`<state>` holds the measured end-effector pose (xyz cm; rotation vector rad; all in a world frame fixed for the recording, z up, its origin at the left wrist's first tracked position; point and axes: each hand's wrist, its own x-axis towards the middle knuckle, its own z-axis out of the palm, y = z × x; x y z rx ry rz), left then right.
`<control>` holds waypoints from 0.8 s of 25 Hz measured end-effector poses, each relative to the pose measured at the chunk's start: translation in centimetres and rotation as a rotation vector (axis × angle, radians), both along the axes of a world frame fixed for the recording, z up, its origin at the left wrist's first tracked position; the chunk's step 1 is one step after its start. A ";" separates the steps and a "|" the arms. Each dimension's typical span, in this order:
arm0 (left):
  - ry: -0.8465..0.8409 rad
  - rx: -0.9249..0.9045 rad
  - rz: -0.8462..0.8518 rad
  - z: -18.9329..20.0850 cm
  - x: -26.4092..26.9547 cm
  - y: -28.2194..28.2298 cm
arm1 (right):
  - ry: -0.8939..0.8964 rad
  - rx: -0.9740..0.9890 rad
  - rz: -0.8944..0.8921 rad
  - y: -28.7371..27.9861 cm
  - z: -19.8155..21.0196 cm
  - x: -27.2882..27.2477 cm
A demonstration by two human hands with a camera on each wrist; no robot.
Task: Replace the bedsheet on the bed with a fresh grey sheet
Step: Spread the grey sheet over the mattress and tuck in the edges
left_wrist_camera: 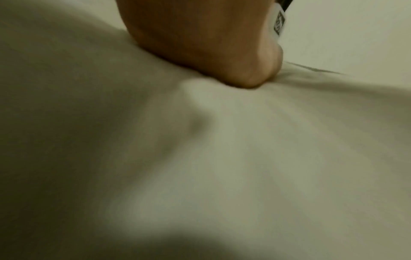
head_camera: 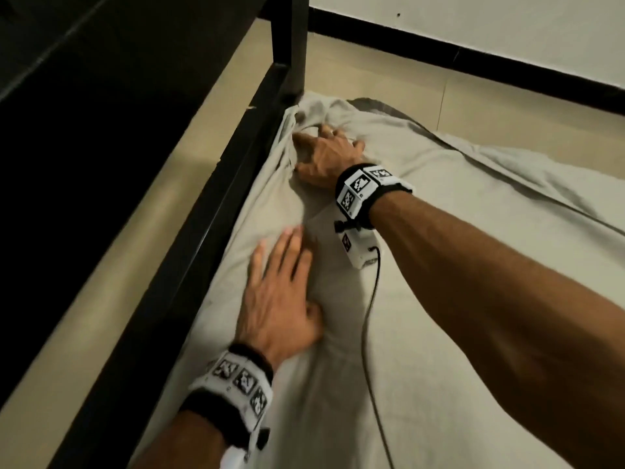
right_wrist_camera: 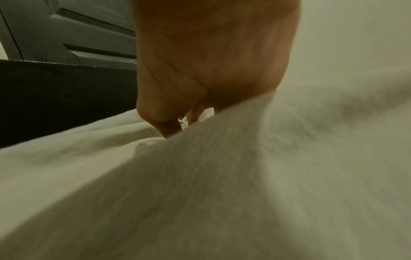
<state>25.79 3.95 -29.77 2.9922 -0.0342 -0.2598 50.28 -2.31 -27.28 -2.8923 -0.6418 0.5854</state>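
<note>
A pale grey sheet (head_camera: 439, 265) covers the mattress and lies wrinkled, bunched up at the far left corner. My right hand (head_camera: 324, 150) rests on that bunched corner beside the black bedpost (head_camera: 291, 45), fingers spread and pressing into the folds. In the right wrist view the palm (right_wrist_camera: 211, 61) points down and the fingertips sink into a fold of the sheet (right_wrist_camera: 222, 193). My left hand (head_camera: 280, 289) lies flat on the sheet near the left edge, fingers straight. In the left wrist view the heel of the hand (left_wrist_camera: 200, 44) presses into the cloth (left_wrist_camera: 244, 158).
A black frame rail (head_camera: 216, 218) runs along the bed's left side, with beige floor (head_camera: 118, 258) beyond it. A thin black cable (head_camera: 367, 333) trails from the right wrist camera across the sheet. A white wall with a black skirting (head_camera: 473, 59) stands behind the bed. A grey panelled door (right_wrist_camera: 77, 31) shows beyond the rail.
</note>
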 end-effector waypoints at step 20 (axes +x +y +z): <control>0.012 0.552 -0.135 -2.7 11.4 -4.7 | -0.342 0.259 -0.293 3.0 -0.5 7.3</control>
